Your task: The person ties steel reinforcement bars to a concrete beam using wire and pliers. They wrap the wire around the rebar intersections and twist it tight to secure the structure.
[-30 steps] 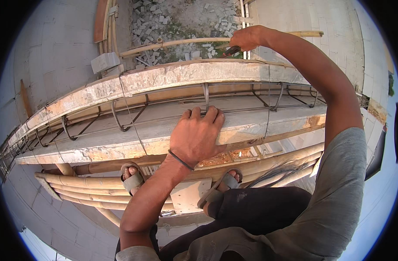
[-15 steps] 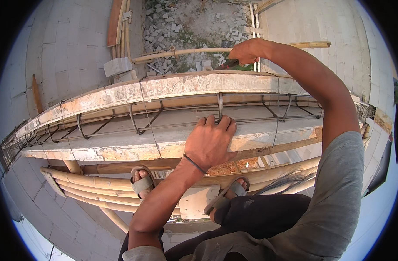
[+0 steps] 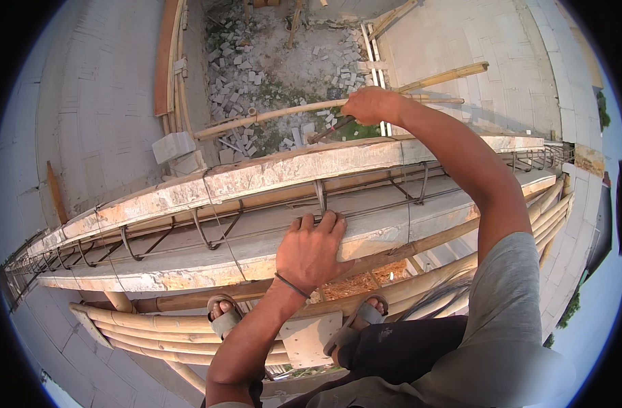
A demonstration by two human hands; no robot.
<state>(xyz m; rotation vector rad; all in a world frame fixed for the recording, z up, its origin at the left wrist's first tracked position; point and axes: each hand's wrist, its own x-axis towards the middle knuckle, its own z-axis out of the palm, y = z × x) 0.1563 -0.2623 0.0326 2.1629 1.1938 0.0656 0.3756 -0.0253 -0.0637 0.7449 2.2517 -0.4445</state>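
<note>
My left hand (image 3: 309,255) lies on the near board (image 3: 188,275) of a long formwork trough. Its fingers reach inward, the tips beside an upright steel stirrup (image 3: 320,195), and the thumb is apart. Beyond the far board (image 3: 256,173), my right hand (image 3: 372,105) is closed round a slim dark-handled tool (image 3: 339,126). The tool slants down toward that board's outer side; its exact kind is hard to make out. Steel bars and stirrups (image 3: 201,228) run along inside the trough, and thin tie wires (image 3: 219,214) cross over it.
My sandalled feet (image 3: 224,315) stand on bamboo poles (image 3: 154,323) and a small plywood piece (image 3: 312,338). A bamboo pole (image 3: 277,112) spans beyond the trough. Block rubble (image 3: 239,75) covers the ground far below, between pale block walls (image 3: 107,81). Dark loose wire (image 3: 437,299) lies at right.
The view has tilted and shifted, so the trough sits lower at right. My right hand has come lower and leftward, with more of the tool showing. My left hand stays on the near board.
</note>
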